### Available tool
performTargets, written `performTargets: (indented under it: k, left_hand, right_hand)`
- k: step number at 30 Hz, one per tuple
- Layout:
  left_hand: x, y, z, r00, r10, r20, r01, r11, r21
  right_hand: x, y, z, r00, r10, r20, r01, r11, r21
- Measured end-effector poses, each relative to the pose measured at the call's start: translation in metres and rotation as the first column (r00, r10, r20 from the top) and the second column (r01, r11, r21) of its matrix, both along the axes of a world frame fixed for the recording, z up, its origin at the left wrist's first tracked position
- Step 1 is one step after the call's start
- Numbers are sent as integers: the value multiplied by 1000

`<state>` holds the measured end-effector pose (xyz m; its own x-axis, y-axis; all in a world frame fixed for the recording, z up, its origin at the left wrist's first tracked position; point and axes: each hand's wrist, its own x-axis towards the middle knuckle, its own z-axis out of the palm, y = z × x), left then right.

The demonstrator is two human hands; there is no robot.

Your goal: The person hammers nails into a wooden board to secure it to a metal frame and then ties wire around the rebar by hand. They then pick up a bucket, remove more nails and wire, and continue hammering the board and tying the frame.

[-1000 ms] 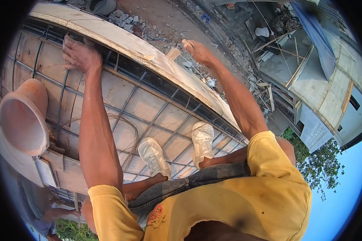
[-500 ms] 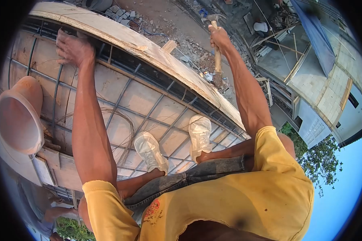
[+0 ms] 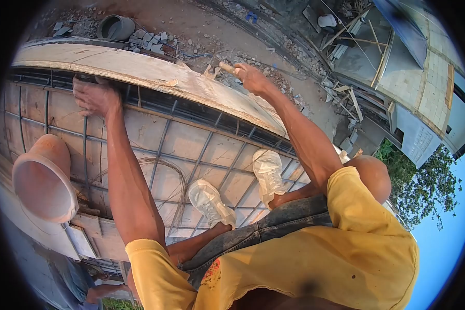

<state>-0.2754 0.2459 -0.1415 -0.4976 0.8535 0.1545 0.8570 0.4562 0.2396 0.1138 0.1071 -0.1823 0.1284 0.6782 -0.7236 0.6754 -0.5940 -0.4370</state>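
Observation:
My right hand (image 3: 253,78) is wrapped around the wooden handle (image 3: 227,67) of a hammer, out past the top edge of the plywood board (image 3: 155,68). The hammer's head does not show. My left hand (image 3: 97,95) reaches in under the board's edge at upper left, beside the steel bars. Its fingers are bent, with the tips partly hidden; what they grip, I cannot tell. Below both arms spreads a grid of rebar (image 3: 194,164) over wooden panels. A loose coil of thin wire (image 3: 178,181) lies on the grid, left of my shoes (image 3: 212,204).
An orange-brown bucket (image 3: 44,181) lies tipped at the left. Beyond the board, the ground far below holds rubble (image 3: 155,41) and a round grey tub (image 3: 115,28). Part of another person (image 3: 101,292) shows at lower left. A neighbouring structure (image 3: 423,93) stands at right.
My right hand has swung down and left with the hammer, toward the board's edge. The left hand stays at nearly the same place under the board. The view has shifted slightly.

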Motion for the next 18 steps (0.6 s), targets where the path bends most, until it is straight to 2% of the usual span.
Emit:
performTargets:
  k: [1,2,5,8,11,13,15,16,17,18]
  left_hand:
    - [-1,-2,1,1000,-4,-5,4,1000,-1]
    - [-1,-2,0,1000,-5,-6,5,1000,1]
    - [-2,-1,-4,1000,2,-24,-2,1000,-15]
    - [0,1,-3,1000,11,-18,-12,1000,-27]
    - [1,5,4,1000,23,-20,-24,999,-41]
    - [0,0,0,999,18,-27,-20,999,-45]
    - [1,1,0,999,29,-32,-31,998,-56]
    - [1,0,2,1000,23,-17,-24,999,-48]
    - [1,-3,3,1000,17,-2,-17,999,-37]
    - [3,2,4,1000,11,13,-11,1000,-21]
  right_hand:
    - [-13,3,13,993,98,62,-108,981,164]
    - [-21,2,30,995,-100,-4,100,994,41]
    - [-40,6,39,984,-131,122,124,990,62]
    - [-20,19,25,977,200,72,-205,975,82]
    - [-8,48,40,996,-42,84,25,980,195]
    - [-28,56,73,926,-369,79,347,916,203]
    - [-42,47,73,950,-280,135,258,953,160]
    - [-44,18,47,983,-26,180,11,996,84]
    - [-41,6,32,950,230,209,-236,972,1]
    - [-30,16,30,947,258,192,-269,962,34]
